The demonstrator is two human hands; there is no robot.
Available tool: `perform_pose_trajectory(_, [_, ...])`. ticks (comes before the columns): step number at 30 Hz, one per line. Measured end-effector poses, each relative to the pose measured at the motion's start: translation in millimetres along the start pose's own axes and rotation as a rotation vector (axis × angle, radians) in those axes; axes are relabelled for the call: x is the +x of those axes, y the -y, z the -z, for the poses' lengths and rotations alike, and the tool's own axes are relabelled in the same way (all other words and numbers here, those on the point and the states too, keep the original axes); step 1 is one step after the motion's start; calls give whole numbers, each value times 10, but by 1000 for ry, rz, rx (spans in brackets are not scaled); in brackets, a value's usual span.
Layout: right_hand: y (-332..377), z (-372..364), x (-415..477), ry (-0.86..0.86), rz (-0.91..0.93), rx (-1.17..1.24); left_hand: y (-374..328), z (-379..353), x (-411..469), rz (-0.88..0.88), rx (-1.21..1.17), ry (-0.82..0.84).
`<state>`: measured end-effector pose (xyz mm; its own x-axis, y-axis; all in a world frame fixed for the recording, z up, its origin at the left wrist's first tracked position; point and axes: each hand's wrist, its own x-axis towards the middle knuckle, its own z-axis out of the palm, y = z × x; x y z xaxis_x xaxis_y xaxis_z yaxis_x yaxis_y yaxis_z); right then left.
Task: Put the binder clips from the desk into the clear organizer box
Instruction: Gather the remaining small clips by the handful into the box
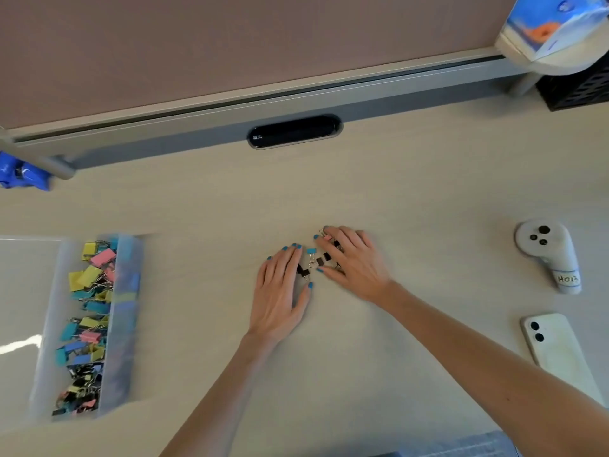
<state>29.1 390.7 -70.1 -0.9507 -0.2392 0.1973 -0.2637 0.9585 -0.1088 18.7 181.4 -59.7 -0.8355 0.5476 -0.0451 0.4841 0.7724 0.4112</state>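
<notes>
Light wood-grain desk (428, 192) backed by a partition panel. A small cluster of loose binder clips (319, 260) lies at desk centre, between both hands. The left hand (283, 291) lies flat beside the cluster, fingers straight, gripping nothing. The right hand (354, 258) is spread over the clips, fingers extended, touching them without clasping. The clear organizer box (123, 324), well apart at left, holds many coloured clips (89, 278). A white controller (547, 252) and a phone (557, 351) sit at right.
</notes>
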Motion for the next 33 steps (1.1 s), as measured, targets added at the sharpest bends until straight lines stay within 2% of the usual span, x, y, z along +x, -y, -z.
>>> perform_pose_trajectory(6, [-100, -42, 122, -59, 55, 5, 27, -60, 234, -26, 187, -142])
perform_pose_trajectory(11, [-74, -58, 119, -147, 8, 40, 1, -121, 325, -7, 198, -229])
perform_pose_trajectory(19, [-27, -35, 117, -168, -40, 34, -39, -166, 380, -8, 231, -310])
perform_pose_trajectory(24, [-13, -31, 110, -177, -41, 19, -46, -103, 371, 5, 169, -295])
perform_pose_trajectory(29, [0, -60, 103, -196, -63, -11, -16, -94, 363, -121, 115, -196])
perform_pose_trajectory(33, [11, -49, 93, -238, -83, -54, -9, -98, 369, -134, 153, -189])
